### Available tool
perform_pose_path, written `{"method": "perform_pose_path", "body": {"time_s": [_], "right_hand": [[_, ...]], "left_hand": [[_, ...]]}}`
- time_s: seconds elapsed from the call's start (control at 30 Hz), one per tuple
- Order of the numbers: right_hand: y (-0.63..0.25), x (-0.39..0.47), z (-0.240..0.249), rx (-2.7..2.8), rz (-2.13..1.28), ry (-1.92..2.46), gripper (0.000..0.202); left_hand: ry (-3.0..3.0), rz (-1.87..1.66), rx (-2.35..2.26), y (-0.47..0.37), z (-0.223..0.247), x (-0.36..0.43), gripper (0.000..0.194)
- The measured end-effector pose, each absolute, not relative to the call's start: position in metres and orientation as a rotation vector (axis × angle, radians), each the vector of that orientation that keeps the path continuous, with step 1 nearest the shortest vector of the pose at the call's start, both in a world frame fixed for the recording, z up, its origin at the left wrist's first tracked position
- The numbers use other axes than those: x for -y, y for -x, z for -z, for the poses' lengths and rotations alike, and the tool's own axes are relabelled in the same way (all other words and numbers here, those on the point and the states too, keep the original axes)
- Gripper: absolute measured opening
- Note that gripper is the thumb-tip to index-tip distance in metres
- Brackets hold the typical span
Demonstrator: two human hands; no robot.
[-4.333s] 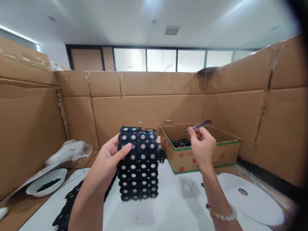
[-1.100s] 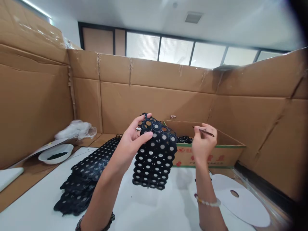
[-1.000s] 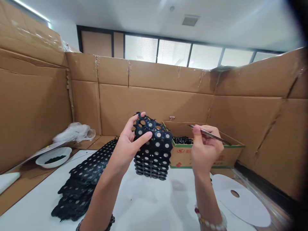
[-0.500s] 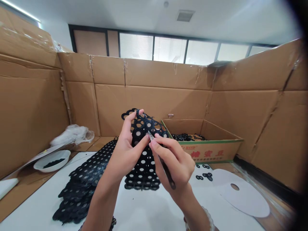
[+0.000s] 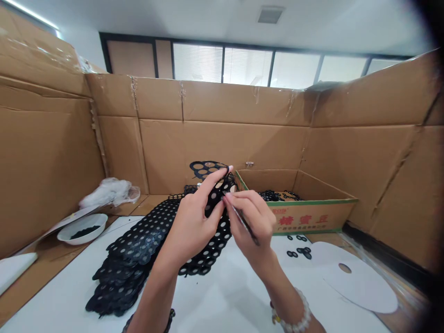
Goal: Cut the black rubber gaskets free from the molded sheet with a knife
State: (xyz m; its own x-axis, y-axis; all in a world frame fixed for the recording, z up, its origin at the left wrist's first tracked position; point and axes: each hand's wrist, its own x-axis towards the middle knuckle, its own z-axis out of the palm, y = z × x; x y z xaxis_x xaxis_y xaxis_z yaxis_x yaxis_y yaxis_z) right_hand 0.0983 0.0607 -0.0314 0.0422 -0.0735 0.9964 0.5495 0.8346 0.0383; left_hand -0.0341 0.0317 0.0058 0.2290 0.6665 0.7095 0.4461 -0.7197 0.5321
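Observation:
My left hand (image 5: 194,217) is closed on a black sheet full of round holes (image 5: 211,252), gripping it between thumb and fingers. One loose end of ring-shaped cut-outs sticks up above the index finger, while the lower part hangs towards the table. My right hand (image 5: 255,217) pinches slim pointed tweezers (image 5: 249,226), their handle slanting down to the right. The tips meet the sheet beside my left thumb, where my fingers partly cover them. To the left, a layered stack of similar black perforated sheets (image 5: 138,247) lies on the white tabletop (image 5: 222,300).
A cardboard box (image 5: 312,215) with black ring pieces inside stands back right. Several small black rings (image 5: 305,252) and a white disc (image 5: 360,282) lie before it. At left are a white bowl (image 5: 100,224) of black bits and clear plastic (image 5: 111,192). Cardboard walls (image 5: 225,143) surround the table.
The held sheet has turned and folded, its upper end now swung behind my left index finger. Both hands have shifted slightly right in view, with the tweezers still in my right hand.

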Motion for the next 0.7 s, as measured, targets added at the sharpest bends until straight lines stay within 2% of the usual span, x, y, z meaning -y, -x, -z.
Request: {"method": "perform_pose_path", "body": {"time_s": [0.17,0.33,0.43,0.6,0.7], "right_hand": [[-0.113,-0.060,0.023,1.527,0.533,0.362,0.018],[-0.120,-0.069,0.028,1.521,0.517,0.314,0.024],[-0.120,-0.072,0.031,1.482,0.356,0.317,0.026],[-0.137,-0.068,0.019,1.370,-0.094,0.343,0.011],[-0.177,-0.060,0.007,1.124,-0.085,0.305,0.017]], "left_hand": [[-2.067,-1.448,-0.852,0.032,-0.004,-0.033,0.057],[-1.987,-1.263,-0.722,0.039,-0.006,-0.035,0.073],[-2.043,-1.214,-0.831,0.042,-0.008,-0.033,0.071],[-2.178,-1.119,-0.888,0.046,-0.008,-0.032,0.066],[-2.181,-1.067,-0.827,0.056,-0.009,-0.032,0.064]]}}
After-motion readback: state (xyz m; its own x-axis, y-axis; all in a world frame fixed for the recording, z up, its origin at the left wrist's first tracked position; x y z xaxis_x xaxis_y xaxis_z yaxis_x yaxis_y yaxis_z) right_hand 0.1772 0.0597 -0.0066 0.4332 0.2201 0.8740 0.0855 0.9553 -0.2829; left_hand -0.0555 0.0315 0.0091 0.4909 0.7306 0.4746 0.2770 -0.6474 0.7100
